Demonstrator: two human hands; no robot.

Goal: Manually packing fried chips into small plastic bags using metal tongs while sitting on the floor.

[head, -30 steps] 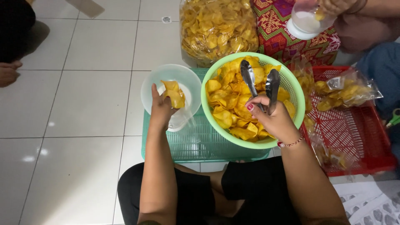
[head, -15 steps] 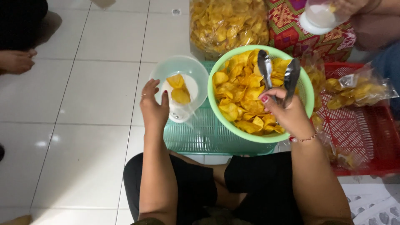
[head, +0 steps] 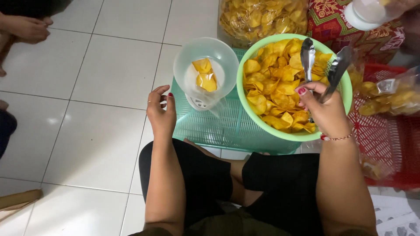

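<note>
1. Your right hand [head: 326,111] is clenched around the handle end of the metal tongs [head: 321,65], whose two arms stand spread apart over the yellow chips [head: 273,87] in the green bowl [head: 345,87].
2. Your left hand [head: 161,114] is released, fingers loosely curled and holding nothing, just beside the left edge of the teal basket [head: 218,129]. The clear tub [head: 205,70] with a few chips in it sits near it, on a small white scale.
3. The scale is mostly hidden under the tub. Your right palm covers the tongs' hinge. A chip bag [head: 258,17] and another person's container [head: 367,13] are cut off at the top.
4. Open white floor tile [head: 87,96] lies to your left; a red tray [head: 389,131] crowds the right.
</note>
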